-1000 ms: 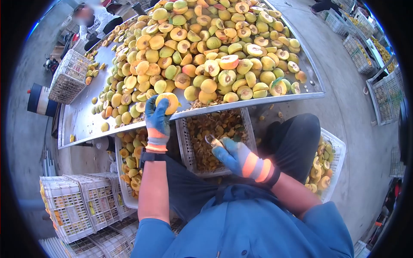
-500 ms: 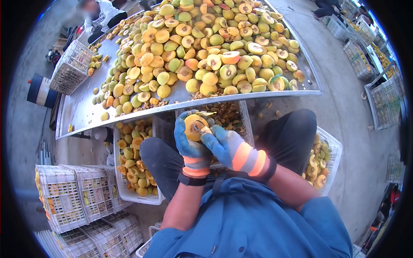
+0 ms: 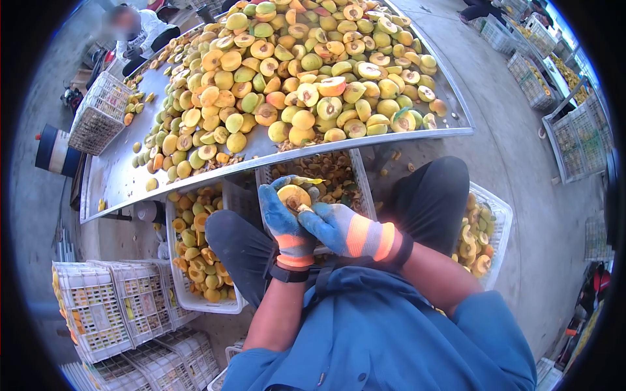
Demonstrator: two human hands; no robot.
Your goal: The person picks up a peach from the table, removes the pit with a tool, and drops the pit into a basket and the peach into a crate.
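Note:
In front of my lap, my left hand (image 3: pixel 282 225), in a blue and grey glove with an orange band, cups a yellow peach half (image 3: pixel 293 195) with its cut face up. My right hand (image 3: pixel 336 228), gloved alike, is closed at the near edge of the fruit. Its fingers pinch a small pitting tool, mostly hidden now; a curved metal loop showed on the cut face earlier. A yellow strip, perhaps a leaf or peel (image 3: pixel 310 180), sticks out beyond the left fingertips. Under both hands stands a crate (image 3: pixel 365 189) of brownish scraps and pits.
A metal table (image 3: pixel 120 179) bears a large heap of halved peaches (image 3: pixel 261 85). Crates of peach halves stand by my left knee (image 3: pixel 231 238) and right knee (image 3: pixel 450 195). Stacked white crates (image 3: pixel 104 306) are at left. Another person (image 3: pixel 153 29) sits beyond the table's far left.
The view has shifted slightly. The peach half is tilted flatter, and the right fingers and tool have moved to its near edge; the metal loop no longer shows clearly.

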